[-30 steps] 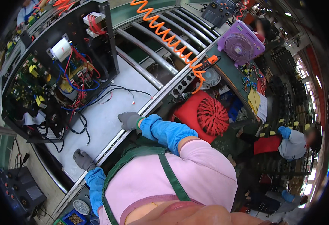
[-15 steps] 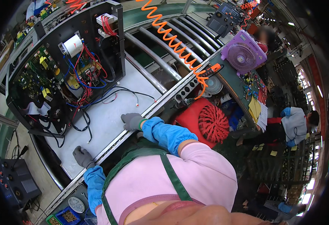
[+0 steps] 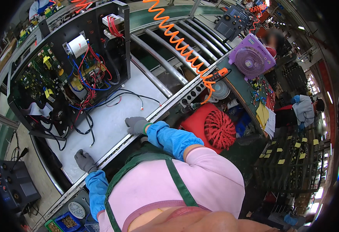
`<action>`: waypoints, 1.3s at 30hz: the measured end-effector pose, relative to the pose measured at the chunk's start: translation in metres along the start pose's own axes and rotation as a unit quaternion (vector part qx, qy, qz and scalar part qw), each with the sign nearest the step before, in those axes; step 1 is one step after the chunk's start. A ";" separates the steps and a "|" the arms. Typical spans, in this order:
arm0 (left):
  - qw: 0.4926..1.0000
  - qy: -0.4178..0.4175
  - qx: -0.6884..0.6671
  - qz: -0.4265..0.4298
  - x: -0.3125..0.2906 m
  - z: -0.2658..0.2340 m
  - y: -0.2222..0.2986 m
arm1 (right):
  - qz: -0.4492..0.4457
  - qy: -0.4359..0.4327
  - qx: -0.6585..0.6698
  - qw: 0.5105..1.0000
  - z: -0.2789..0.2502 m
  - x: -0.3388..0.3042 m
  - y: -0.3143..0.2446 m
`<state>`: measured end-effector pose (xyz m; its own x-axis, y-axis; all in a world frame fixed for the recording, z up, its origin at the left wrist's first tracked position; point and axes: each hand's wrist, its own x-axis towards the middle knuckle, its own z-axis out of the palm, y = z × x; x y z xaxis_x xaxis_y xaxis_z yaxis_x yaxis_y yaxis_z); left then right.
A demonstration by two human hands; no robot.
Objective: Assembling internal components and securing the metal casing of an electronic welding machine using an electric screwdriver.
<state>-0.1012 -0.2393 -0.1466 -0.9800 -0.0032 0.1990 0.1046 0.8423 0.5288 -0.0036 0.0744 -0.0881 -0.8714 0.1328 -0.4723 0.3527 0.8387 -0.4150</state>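
Both my hands wear grey gloves below blue sleeve covers. My left hand (image 3: 85, 161) rests at the near left part of the white board (image 3: 113, 118), its fingers slightly bent and apart, holding nothing. On the board's near edge, beside the metal rail, lies my right hand (image 3: 137, 125), fingers loosely bent and nothing seen in them. Beyond both stands an open black metal chassis (image 3: 117, 46) with circuit boards (image 3: 41, 75), a white cylinder (image 3: 77, 46) and red and blue wires. Loose black cables (image 3: 89, 125) trail from it onto the board, between my hands and the chassis.
Metal rollers (image 3: 161, 63) continue the line to the right, under a coiled orange air hose (image 3: 175, 38). A power strip (image 3: 192, 94) hangs along the rail. Rightward are a red stool (image 3: 200, 123) and a purple fan (image 3: 250, 58). Small-part bins (image 3: 69, 222) sit at lower left.
My hands stay where they were on the board. The view shifts slightly. The person at the far right has changed posture a little.
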 end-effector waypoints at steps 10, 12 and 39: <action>1.000 0.007 -0.004 0.000 0.000 0.001 0.000 | -0.003 0.003 0.003 1.000 0.002 0.002 0.002; 1.000 0.011 -0.001 0.007 0.000 0.001 -0.001 | -0.002 0.003 0.002 1.000 0.004 0.003 0.003; 0.999 0.026 -0.012 0.038 0.003 0.009 -0.003 | -0.030 0.001 0.005 1.000 0.006 0.005 0.012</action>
<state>-0.1057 -0.2371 -0.1553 -0.9588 0.0322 0.2824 0.1838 0.8281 0.5295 -0.0017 0.0821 -0.1004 -0.8920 0.0841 -0.4441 0.3034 0.8398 -0.4502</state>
